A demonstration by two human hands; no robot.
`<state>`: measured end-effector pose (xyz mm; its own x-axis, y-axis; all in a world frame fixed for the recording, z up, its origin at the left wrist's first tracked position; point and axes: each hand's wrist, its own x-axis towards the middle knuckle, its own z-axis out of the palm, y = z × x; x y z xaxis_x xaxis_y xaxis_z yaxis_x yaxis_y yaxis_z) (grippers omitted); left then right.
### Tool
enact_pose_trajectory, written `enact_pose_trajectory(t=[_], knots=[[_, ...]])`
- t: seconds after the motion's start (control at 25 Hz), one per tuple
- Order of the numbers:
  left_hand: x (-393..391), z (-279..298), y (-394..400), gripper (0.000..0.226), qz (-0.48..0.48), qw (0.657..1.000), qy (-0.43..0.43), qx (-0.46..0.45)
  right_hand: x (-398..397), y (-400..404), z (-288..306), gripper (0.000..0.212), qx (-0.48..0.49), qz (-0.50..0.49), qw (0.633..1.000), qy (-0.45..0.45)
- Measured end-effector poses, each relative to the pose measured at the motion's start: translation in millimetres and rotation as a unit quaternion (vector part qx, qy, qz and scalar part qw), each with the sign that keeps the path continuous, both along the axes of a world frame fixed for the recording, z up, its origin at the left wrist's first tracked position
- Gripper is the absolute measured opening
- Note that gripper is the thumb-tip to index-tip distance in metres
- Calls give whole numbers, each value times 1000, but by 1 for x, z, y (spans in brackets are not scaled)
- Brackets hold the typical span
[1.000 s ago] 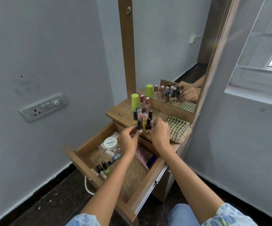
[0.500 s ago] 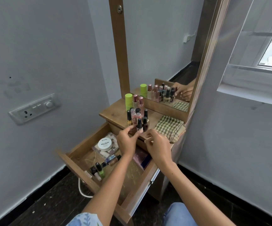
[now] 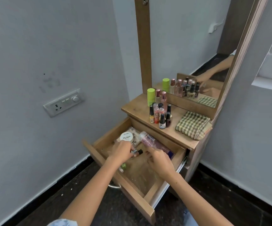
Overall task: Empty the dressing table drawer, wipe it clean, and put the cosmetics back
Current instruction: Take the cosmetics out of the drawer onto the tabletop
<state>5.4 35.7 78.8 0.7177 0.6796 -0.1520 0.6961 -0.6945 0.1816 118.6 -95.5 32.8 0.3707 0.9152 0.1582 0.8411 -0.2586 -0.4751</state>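
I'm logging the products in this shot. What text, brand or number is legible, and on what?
"NAIL POLISH": on the lid of the white jar in the drawer.
A small line above it and more below: too blurred to read.
Labels on the bottles on the table top and on the purple bottle in the drawer: too small to read.

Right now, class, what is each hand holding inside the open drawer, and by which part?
Left hand pinches a small black-capped bottle by its body, cap free. Right hand: whether it holds anything cannot be told.
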Motion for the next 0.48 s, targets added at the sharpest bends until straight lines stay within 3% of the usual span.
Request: enact_pose_trajectory(t=[0.24, 0.48], knots=[[26, -7, -7, 28, 1, 981, 130, 142, -1, 1, -1, 31, 9, -17, 1000, 8], [30, -18, -17, 30, 3, 977, 133, 166, -1, 1, -4, 26, 35, -39, 998, 29]])
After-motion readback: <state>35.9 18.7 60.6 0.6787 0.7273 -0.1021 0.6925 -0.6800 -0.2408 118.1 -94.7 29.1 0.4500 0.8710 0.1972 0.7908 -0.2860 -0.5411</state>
